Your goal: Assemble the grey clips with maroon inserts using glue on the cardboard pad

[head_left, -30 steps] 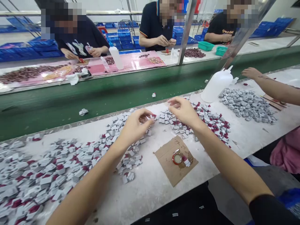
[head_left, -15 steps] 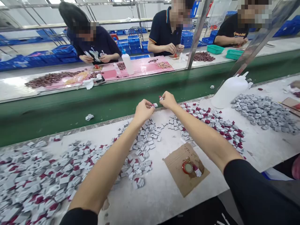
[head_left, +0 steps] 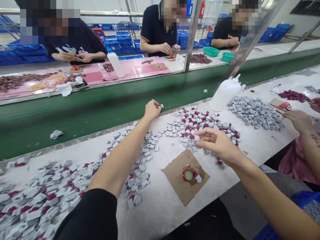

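The left hand (head_left: 152, 109) pinches a small grey-and-maroon piece (head_left: 161, 106) at the near edge of the green strip (head_left: 100, 116), while the right hand (head_left: 215, 141), a similar piece (head_left: 195, 137) at its fingertips, hovers over the bench (head_left: 160, 186) near a cardboard square (head_left: 173, 173) bearing a red-rimmed disc (head_left: 187, 174).

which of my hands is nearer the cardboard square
Right: the right hand is just beyond and right of the cardboard square; the left hand is farther off, out by the green belt.
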Motion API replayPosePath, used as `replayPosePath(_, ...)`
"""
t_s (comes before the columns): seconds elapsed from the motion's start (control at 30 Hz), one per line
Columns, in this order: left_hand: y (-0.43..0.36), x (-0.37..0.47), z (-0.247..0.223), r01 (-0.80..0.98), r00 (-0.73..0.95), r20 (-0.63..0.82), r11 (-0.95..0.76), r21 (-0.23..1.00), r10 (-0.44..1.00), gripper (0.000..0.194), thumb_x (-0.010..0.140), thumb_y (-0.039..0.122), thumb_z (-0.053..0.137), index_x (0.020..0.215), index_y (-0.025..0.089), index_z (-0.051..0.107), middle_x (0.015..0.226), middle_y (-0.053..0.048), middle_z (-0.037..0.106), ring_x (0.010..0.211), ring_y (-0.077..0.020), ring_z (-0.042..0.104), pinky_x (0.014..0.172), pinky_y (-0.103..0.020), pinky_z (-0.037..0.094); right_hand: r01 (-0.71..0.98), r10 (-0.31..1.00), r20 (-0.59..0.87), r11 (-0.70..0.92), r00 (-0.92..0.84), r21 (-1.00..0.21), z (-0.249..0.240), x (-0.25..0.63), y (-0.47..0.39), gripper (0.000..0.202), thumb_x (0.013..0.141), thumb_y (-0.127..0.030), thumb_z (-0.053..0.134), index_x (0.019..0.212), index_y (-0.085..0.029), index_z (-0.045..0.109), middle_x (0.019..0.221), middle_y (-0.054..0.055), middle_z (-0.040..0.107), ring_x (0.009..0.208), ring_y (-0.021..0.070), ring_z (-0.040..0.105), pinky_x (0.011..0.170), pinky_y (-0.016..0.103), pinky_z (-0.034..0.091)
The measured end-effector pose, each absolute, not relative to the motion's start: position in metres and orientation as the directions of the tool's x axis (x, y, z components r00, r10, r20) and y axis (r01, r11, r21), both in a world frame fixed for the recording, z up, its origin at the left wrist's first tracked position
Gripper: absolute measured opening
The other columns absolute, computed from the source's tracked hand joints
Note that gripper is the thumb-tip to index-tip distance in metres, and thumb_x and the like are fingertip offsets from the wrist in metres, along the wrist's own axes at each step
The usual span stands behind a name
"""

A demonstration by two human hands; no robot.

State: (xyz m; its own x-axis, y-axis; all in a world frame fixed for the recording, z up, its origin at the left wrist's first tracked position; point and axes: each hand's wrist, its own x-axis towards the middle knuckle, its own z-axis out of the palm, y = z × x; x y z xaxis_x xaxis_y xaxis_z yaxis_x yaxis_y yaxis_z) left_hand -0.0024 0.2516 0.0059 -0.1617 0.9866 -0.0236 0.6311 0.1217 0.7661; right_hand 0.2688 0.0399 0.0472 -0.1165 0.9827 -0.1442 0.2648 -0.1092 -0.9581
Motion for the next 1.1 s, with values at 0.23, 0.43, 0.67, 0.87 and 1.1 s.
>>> replayPosePath(0.23,0.150,0.010,0.043,0.577,0.150,0.078,-0.152,0.803,0.986,0.012,0.099,0.025,0.075,0.110,0.022,0.071,0.122,-0.012,0.079,0.114,-0.0288,0.073,0.106,-0.042,0.058,0.241,1.000,0.005,-0.001,0.025,-0.971,0.028,0.283,-0.032,0.023,0.089,-0.043,0.096,0.105,-0.029,0.088,0.100,0.008,0.086,0.090,0.0258,0.083,0.082,0.039,0.073)
replayPosePath(0.43,0.025,0.029,0.060,0.202,0.569,-0.035,-0.099,0.974,0.822,0.015,0.108,0.037,0.071,0.109,0.024,0.077,0.105,-0.006,0.083,0.094,-0.0224,0.077,0.086,-0.037,0.064,0.190,0.991,0.132,0.130,0.000,-0.973,0.032,0.247,-0.048,0.012,0.102,-0.029,0.085,0.113,-0.031,0.087,0.108,0.006,0.084,0.099,0.0257,0.082,0.089,0.040,0.073)
replayPosePath(0.67,-0.022,0.018,0.040,0.103,0.424,-0.119,0.082,0.991,0.898,0.010,0.107,0.033,0.074,0.104,0.024,0.076,0.101,-0.005,0.084,0.094,-0.0230,0.082,0.089,-0.038,0.068,0.208,0.979,0.162,0.185,-0.121,-0.960,0.028,0.232,-0.063,0.011,0.106,-0.029,0.083,0.114,-0.034,0.089,0.107,0.006,0.085,0.100,0.0277,0.082,0.083,0.041,0.072)
replayPosePath(0.87,-0.015,-0.012,0.025,0.708,0.268,0.088,-0.258,0.658,0.959,0.023,0.110,0.028,0.065,0.129,0.021,0.077,0.126,-0.016,0.077,0.121,-0.0370,0.070,0.106,-0.057,0.060,0.274,0.994,0.103,0.111,-0.045,-0.955,0.015,0.245,-0.076,0.013,0.109,-0.036,0.080,0.119,-0.035,0.088,0.115,0.006,0.087,0.102,0.0297,0.085,0.086,0.044,0.073)
replayPosePath(1.1,0.028,-0.045,-0.002,0.901,0.367,0.119,-0.385,0.202,0.922,0.042,0.105,0.008,0.054,0.131,0.024,0.083,0.139,-0.020,0.067,0.123,-0.0422,0.056,0.108,-0.063,0.052,0.314,0.997,0.067,0.054,0.032,-0.948,0.006,0.261,-0.084,0.012,0.105,-0.042,0.084,0.110,-0.033,0.088,0.110,0.006,0.087,0.098,0.0284,0.085,0.087,0.042,0.074)
